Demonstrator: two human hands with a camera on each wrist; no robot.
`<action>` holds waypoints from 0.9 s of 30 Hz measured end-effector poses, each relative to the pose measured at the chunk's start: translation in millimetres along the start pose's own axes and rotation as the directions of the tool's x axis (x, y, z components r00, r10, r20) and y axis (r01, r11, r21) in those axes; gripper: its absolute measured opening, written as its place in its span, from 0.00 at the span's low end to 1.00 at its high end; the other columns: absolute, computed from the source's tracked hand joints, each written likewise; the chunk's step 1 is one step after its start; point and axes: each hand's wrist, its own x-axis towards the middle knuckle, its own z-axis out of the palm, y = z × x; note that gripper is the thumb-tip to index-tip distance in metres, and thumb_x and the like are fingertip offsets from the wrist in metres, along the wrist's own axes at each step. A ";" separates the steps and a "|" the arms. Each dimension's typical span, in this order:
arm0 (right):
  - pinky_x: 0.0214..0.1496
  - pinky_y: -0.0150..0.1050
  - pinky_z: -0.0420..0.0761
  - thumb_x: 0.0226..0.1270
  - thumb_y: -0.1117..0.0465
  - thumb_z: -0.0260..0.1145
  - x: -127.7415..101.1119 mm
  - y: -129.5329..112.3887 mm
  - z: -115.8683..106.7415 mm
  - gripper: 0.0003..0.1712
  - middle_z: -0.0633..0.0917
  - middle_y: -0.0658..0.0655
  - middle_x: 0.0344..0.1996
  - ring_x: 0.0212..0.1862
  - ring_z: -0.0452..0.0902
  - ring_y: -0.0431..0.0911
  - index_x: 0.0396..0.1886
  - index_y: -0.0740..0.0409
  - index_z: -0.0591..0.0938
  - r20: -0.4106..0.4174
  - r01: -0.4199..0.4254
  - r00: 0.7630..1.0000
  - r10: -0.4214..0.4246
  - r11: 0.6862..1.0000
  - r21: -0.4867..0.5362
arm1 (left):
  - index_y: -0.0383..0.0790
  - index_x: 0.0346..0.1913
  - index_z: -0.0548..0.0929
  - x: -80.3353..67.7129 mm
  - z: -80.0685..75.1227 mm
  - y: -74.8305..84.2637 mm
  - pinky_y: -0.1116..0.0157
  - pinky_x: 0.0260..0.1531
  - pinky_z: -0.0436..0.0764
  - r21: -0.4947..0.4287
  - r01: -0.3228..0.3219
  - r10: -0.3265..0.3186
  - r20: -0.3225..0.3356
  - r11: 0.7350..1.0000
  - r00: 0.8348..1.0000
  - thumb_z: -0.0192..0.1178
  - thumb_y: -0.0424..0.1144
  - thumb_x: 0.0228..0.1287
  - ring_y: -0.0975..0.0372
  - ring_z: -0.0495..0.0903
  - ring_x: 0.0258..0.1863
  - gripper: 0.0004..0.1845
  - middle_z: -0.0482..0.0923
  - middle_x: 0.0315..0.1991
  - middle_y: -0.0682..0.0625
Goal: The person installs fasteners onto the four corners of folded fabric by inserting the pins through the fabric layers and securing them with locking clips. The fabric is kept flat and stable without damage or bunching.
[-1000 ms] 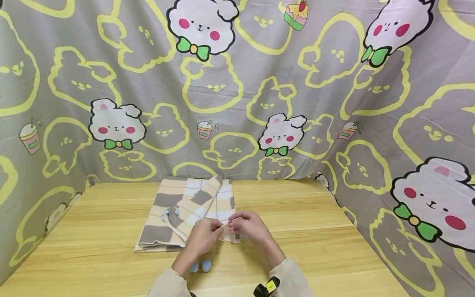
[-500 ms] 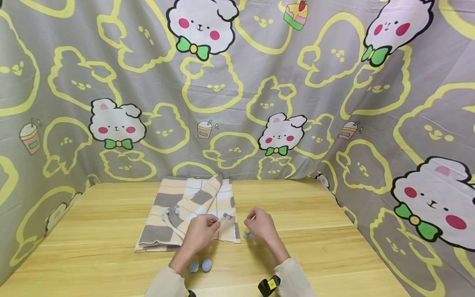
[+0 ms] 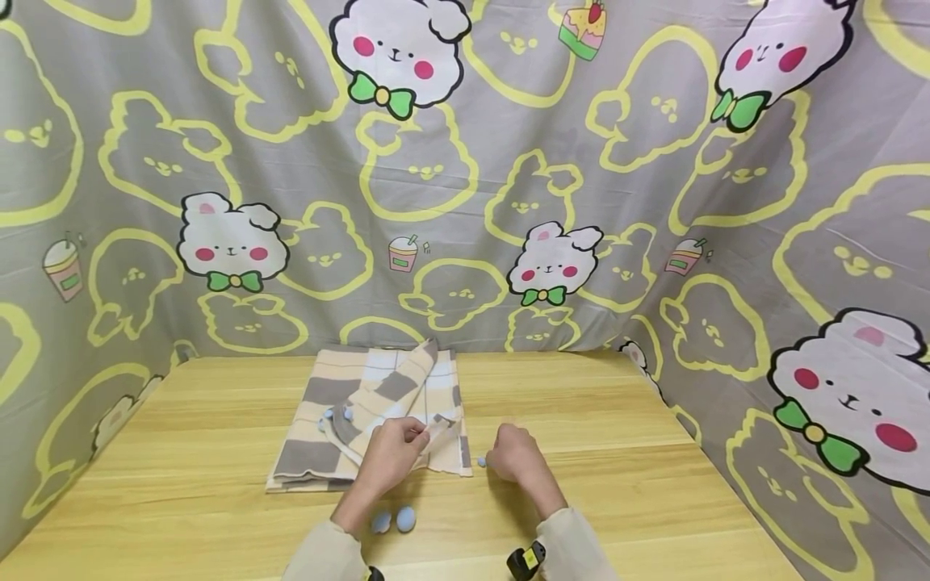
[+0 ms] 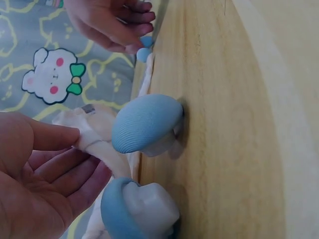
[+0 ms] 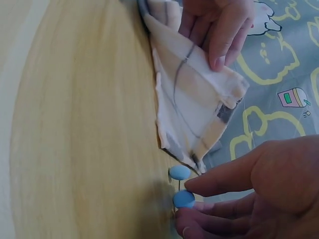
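Looking down from the head camera, a person's two hands worked at the near edge of a wooden table (image 3: pixel 617 420). The left hand (image 3: pixel 392 453) pinched the lifted corner of a checked cloth (image 3: pixel 363 411) between thumb and curled fingers, the rest of the cloth lying flat beyond it. Just to the right, apart from the cloth's edge, the right hand (image 3: pixel 514 453) rested knuckles-up on the wood, its fingertips at a small blue pin (image 3: pixel 481 461). Two blue mushroom-shaped clips (image 3: pixel 395 520) lay near the left forearm, closer to the person.

Seen from the left wrist camera, the left hand (image 4: pixel 40 174) held a narrow fold of the cloth (image 4: pixel 97 147) between thumb and fingers. The two clips (image 4: pixel 147 124) sat on the table just beside that hand. Farther off, the right hand (image 4: pixel 109 22) had curled fingers touching the small blue pin (image 4: pixel 144 47).

Seen from the right wrist camera, the right hand (image 5: pixel 254 194) pinched the blue pin (image 5: pixel 183 198) between thumb and fingertips; a second blue head (image 5: pixel 179 172) sat just above it, beside the cloth's corner. Beyond, the left hand (image 5: pixel 219 25) gripped the raised cloth (image 5: pixel 194 104).
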 end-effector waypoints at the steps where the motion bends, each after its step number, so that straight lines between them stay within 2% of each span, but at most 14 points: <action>1: 0.19 0.31 0.55 0.62 0.64 0.72 0.2 0.4 0.6 0.28 0.55 0.45 0.11 0.16 0.48 0.38 0.12 0.51 0.63 0.007 -0.003 1.000 0.003 1.000 -0.002 | 0.37 0.37 0.88 0.1 -0.1 -0.2 0.59 0.36 0.84 0.004 0.002 -0.002 0.000 1.000 1.000 0.64 0.33 0.68 0.59 0.87 0.33 0.05 0.90 0.34 0.46; 6: 0.21 0.32 0.60 0.62 0.64 0.72 2.4 1.3 2.5 0.22 0.59 0.48 0.14 0.18 0.53 0.40 0.15 0.55 0.69 0.002 -0.016 1.000 0.016 1.000 -0.027 | 0.38 0.37 0.88 0.2 -1.8 -0.2 0.58 0.37 0.84 0.017 0.018 -0.018 0.005 1.000 1.000 0.63 0.34 0.68 0.58 0.88 0.34 0.05 0.90 0.35 0.46; 8: 0.20 0.32 0.60 0.62 0.67 0.68 3.5 1.6 2.0 0.21 0.61 0.49 0.14 0.17 0.55 0.40 0.14 0.54 0.69 -0.034 -0.010 0.999 0.009 1.000 -0.023 | 0.38 0.38 0.88 0.3 -2.6 -0.4 0.58 0.36 0.84 0.018 0.022 -0.023 0.007 1.000 1.000 0.63 0.34 0.69 0.57 0.87 0.34 0.05 0.90 0.35 0.46; 12: 0.19 0.32 0.66 0.62 0.71 0.61 3.8 2.9 -1.9 0.14 0.71 0.51 0.15 0.17 0.65 0.41 0.18 0.57 0.72 -0.116 0.032 0.993 -0.023 0.997 0.070 | 0.37 0.38 0.88 0.8 -2.8 -1.1 0.59 0.36 0.84 0.014 0.025 -0.025 0.006 1.000 1.000 0.63 0.34 0.68 0.57 0.87 0.34 0.05 0.89 0.34 0.46; 15: 0.22 0.33 0.70 0.63 0.70 0.61 3.7 2.2 -2.9 0.05 0.78 0.54 0.20 0.19 0.71 0.42 0.28 0.61 0.77 -0.148 0.088 0.987 -0.064 0.983 0.163 | 0.37 0.38 0.88 0.7 -2.4 -1.5 0.59 0.36 0.84 0.011 0.018 -0.018 0.005 1.000 1.000 0.63 0.34 0.68 0.57 0.87 0.34 0.05 0.89 0.35 0.45; 17: 0.22 0.34 0.70 0.63 0.70 0.61 3.8 -0.8 -1.1 0.03 0.80 0.54 0.21 0.20 0.71 0.42 0.30 0.62 0.79 -0.162 0.129 0.982 -0.097 0.971 0.202 | 0.37 0.38 0.88 0.4 -2.0 -1.6 0.59 0.36 0.84 0.007 0.014 -0.014 0.003 1.000 1.000 0.63 0.34 0.68 0.57 0.87 0.34 0.05 0.90 0.34 0.45; 23: 0.23 0.34 0.74 0.61 0.69 0.65 2.4 -15.3 13.2 0.03 0.84 0.54 0.20 0.20 0.77 0.41 0.30 0.62 0.84 -0.173 0.223 0.969 -0.178 0.930 0.291 | 0.39 0.40 0.89 0.1 -0.8 -1.4 0.59 0.36 0.84 0.011 0.006 -0.006 -0.013 1.000 1.000 0.64 0.34 0.67 0.59 0.88 0.33 0.05 0.90 0.32 0.47; 27: 0.23 0.32 0.75 0.61 0.68 0.66 0.0 -22.9 21.2 0.03 0.87 0.59 0.21 0.20 0.79 0.41 0.30 0.62 0.86 -0.142 0.223 0.973 -0.183 0.903 0.367 | 0.40 0.40 0.90 0.3 -0.7 -0.6 0.59 0.36 0.84 0.006 -0.004 0.004 -0.014 1.000 1.000 0.64 0.34 0.67 0.58 0.88 0.34 0.05 0.90 0.33 0.47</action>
